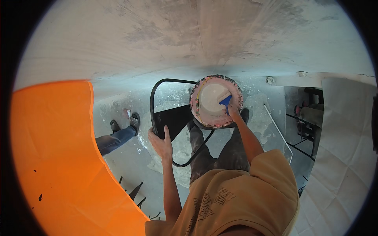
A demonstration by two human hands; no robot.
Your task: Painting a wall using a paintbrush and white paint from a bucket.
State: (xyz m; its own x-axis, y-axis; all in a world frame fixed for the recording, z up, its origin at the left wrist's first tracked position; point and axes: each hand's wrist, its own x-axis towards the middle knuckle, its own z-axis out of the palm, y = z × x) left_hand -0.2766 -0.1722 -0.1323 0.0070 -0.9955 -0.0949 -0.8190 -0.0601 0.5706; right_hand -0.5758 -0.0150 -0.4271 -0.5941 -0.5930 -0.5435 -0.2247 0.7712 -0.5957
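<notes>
My right hand (233, 112) grips the handle of a blue scraper (226, 101), whose blade is at the pale wet material (213, 96) inside a round bucket (193, 103). The bucket's rim is crusted with pink and dark residue, and a yellowish handle lies along its left side. It rests on a black metal-framed chair (169, 118). My left hand (161, 143) is on the chair's frame at the left, the thumb spread over the black panel.
A smeared wall (192, 38) rises ahead. An orange sheet (59, 147) hangs left, a pale sheet (345, 159) right. Another person's legs (118, 140) stand at left; another person's leg (313, 113) shows at right. A white rod (277, 126) lies at right.
</notes>
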